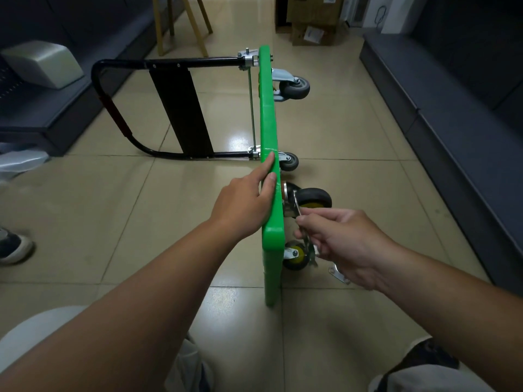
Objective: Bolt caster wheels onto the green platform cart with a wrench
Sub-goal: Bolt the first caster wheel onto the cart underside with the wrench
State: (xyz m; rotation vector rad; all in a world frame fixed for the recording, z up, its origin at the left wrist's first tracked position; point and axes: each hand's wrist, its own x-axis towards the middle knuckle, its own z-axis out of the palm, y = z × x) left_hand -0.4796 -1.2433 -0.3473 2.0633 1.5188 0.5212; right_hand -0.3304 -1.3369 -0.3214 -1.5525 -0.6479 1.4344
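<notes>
The green platform cart (268, 114) stands on its long edge on the tiled floor, its black handle (119, 120) folded out to the left. My left hand (249, 196) rests on the near top edge with straight fingers. My right hand (336, 241) grips a silver wrench (298, 210) at the bracket of a near caster wheel (314, 198) with a yellow hub. A second yellow-hub caster (295, 256) sits lower at the near corner. Two grey casters (294, 87) (288, 162) are on the far end.
A loose metal plate (338, 274) lies on the floor below my right hand. Dark benches (452, 114) line both sides. Cardboard boxes (314, 21) and wooden legs (181, 24) stand at the back. Someone's shoe (12, 247) is at the left edge.
</notes>
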